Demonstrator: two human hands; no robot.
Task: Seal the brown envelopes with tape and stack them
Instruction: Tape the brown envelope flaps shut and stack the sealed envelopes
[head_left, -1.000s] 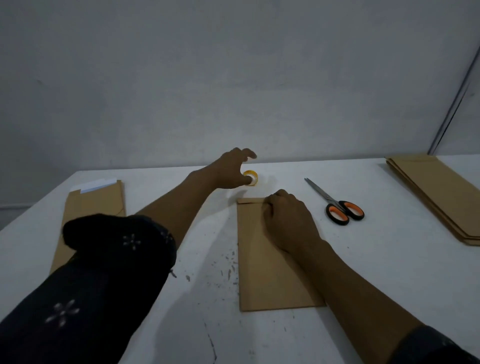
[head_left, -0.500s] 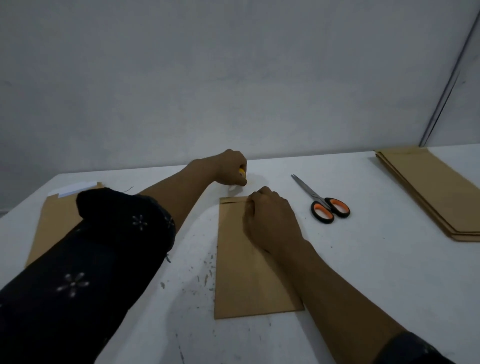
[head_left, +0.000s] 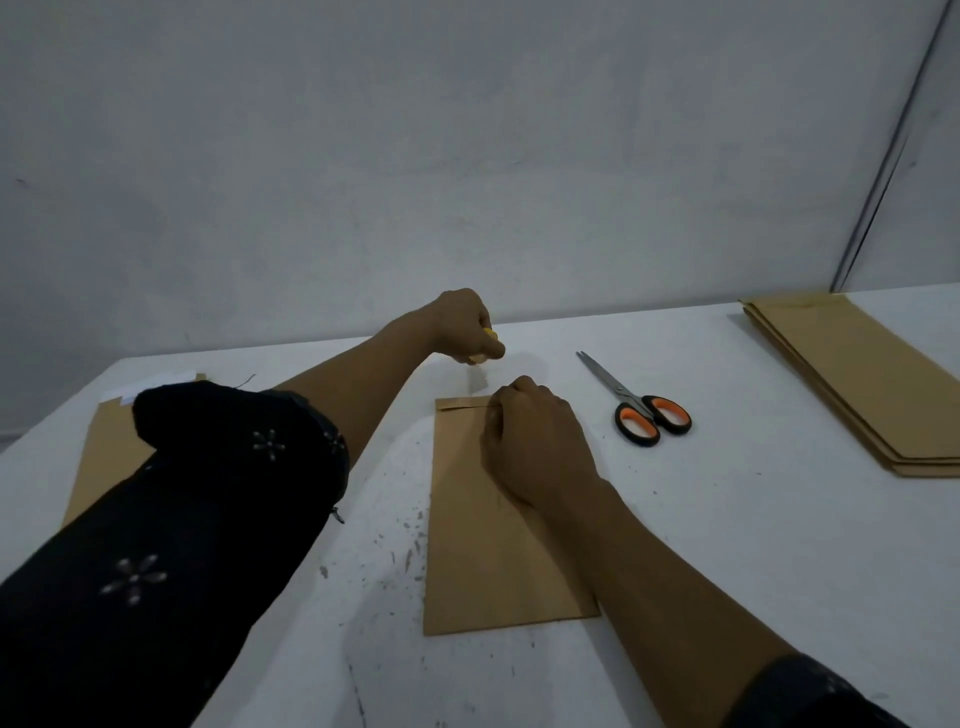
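A brown envelope (head_left: 478, 551) lies lengthwise in the middle of the white table (head_left: 727, 545), its flap folded down at the far end. My right hand (head_left: 535, 447) rests on that flap end with its fingers curled, pressing the flap down. Just beyond the envelope, my left hand (head_left: 465, 325) grips a small yellow tape roll (head_left: 489, 334) and holds it a little above the table; only a sliver of the roll shows between the fingers.
Orange-handled scissors (head_left: 636, 408) lie closed to the right of the envelope. A stack of brown envelopes (head_left: 857, 379) sits at the far right. Another brown envelope (head_left: 98, 467) with white paper sticking out lies at the left, partly behind my dark sleeve.
My left hand reached the tape roll, closed round it and lifted it off the table. My right hand stayed on the envelope flap.
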